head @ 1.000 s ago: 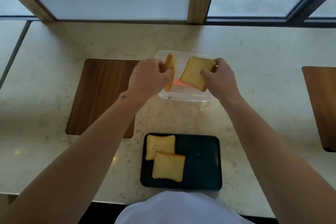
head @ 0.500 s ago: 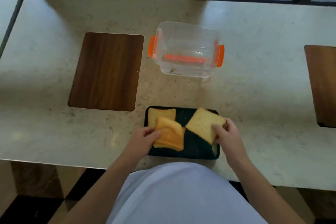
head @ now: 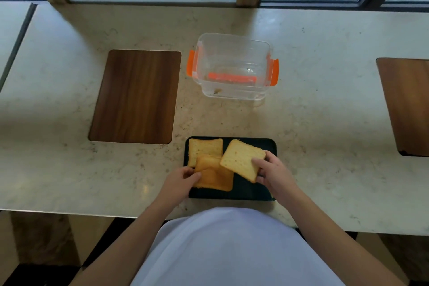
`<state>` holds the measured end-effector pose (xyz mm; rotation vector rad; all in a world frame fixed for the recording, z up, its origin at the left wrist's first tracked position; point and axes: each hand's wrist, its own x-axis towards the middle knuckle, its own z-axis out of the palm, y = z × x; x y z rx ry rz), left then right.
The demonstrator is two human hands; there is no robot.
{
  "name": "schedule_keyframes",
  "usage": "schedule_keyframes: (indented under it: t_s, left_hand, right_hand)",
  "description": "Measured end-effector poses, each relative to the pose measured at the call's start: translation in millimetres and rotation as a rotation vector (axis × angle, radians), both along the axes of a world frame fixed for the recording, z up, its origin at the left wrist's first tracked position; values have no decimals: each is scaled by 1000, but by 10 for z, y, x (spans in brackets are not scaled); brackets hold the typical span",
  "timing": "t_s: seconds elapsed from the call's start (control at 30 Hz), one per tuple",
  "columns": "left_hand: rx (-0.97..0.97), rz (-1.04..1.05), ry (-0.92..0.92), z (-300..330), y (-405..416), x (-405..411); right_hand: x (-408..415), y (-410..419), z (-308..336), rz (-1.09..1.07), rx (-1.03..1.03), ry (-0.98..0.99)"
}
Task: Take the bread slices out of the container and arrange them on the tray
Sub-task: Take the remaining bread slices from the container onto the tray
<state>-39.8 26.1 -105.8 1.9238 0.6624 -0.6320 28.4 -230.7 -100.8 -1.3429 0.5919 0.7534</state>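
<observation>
A dark tray (head: 269, 145) lies at the counter's near edge. One bread slice (head: 204, 150) rests flat in its far left corner. My left hand (head: 180, 182) grips a slice (head: 207, 165) lying on top of another slice (head: 220, 182) at the tray's left front. My right hand (head: 271, 172) holds a fourth slice (head: 241, 160) tilted above the tray's middle. The clear container (head: 232, 67) with orange clips stands behind the tray and holds no bread.
A dark wooden board (head: 135, 96) is set into the marble counter (head: 325, 111) left of the container. Another board (head: 406, 104) lies at the right edge. A window frame runs along the far side.
Both hands carried a slice each from the container down to the tray. Since half a second ago the slices have sunk lower over the tray.
</observation>
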Motion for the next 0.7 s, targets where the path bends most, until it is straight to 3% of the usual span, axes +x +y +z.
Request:
schedule_keyframes:
  t_s: [0.27, 0.5, 0.57, 0.7]
  left_hand:
    - [-163, 89, 70, 38, 67, 14]
    - [-188, 190, -94, 210, 583, -98]
    - [-175, 278, -136, 271, 760, -108]
    - [-164, 346, -230, 401, 785, 44]
  right_hand:
    - [-1, 226, 6, 103, 68, 34]
    - [-3, 251, -114, 170, 130, 56]
    - [-24, 294, -162, 243, 45, 37]
    - [-63, 398, -210, 588, -412, -172]
